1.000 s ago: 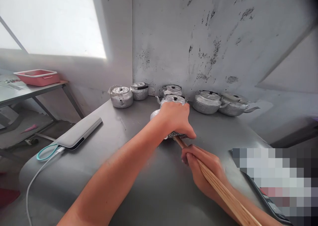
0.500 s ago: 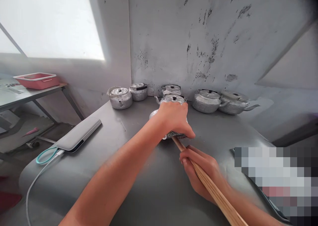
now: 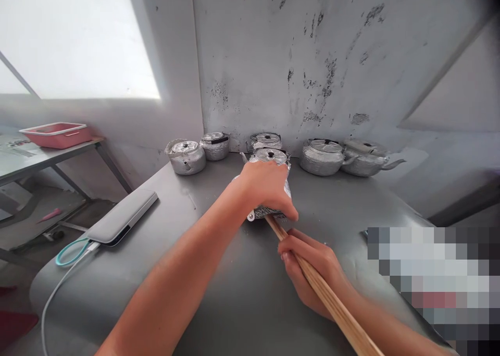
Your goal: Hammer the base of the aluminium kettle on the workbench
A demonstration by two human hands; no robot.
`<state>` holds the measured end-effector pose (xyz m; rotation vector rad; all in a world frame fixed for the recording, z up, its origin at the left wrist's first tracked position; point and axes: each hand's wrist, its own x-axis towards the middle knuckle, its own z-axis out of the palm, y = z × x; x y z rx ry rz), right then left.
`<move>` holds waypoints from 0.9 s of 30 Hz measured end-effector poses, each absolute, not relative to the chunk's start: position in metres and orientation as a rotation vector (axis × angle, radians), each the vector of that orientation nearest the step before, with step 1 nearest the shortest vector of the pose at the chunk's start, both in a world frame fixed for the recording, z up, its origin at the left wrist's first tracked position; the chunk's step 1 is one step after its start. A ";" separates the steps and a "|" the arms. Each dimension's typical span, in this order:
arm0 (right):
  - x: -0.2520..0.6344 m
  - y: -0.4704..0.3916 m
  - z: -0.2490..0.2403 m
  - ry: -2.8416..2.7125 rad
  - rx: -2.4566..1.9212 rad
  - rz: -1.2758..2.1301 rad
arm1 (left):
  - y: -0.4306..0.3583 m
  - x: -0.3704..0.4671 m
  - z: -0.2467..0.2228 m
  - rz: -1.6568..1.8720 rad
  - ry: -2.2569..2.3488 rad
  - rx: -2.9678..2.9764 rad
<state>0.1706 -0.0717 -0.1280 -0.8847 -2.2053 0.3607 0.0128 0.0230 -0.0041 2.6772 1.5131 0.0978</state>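
My left hand (image 3: 269, 186) reaches over a dented silver kettle (image 3: 266, 212) at mid-table and grips it from above. Most of this kettle and my fingertips are hidden behind that hand. In my right hand (image 3: 310, 265) is a long wooden stick (image 3: 332, 298), fingers wrapped round it. The stick slants up and left, its far end meeting the kettle's near lower side; its very tip cannot be seen. Just beyond my left hand stands another silver kettle (image 3: 270, 156) with a black lid knob.
Along the wall, more kettles stand left (image 3: 188, 158) and right (image 3: 323, 158) on the grey table (image 3: 242, 304). A power bank (image 3: 123, 218) with a cable (image 3: 64, 275) lies at left. A pink basket (image 3: 58, 135) sits on a side table. A blurred-out patch (image 3: 437, 278) covers the right.
The view has shifted slightly. My left hand and the kettle under it sit a little further left and show slight turning; both hands keep their grips.
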 end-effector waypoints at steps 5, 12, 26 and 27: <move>0.172 -0.070 -0.127 -2.223 -0.889 0.396 | 0.019 0.011 0.003 -0.001 1.539 2.627; 0.173 -0.070 -0.127 -2.249 -0.877 0.419 | 0.017 0.004 0.008 -0.026 1.560 2.528; 0.167 -0.070 -0.128 -2.302 -0.877 0.462 | 0.020 -0.003 0.008 -0.045 1.558 2.443; 0.166 -0.069 -0.128 -2.319 -0.880 0.466 | 0.020 -0.004 0.009 -0.048 1.553 2.433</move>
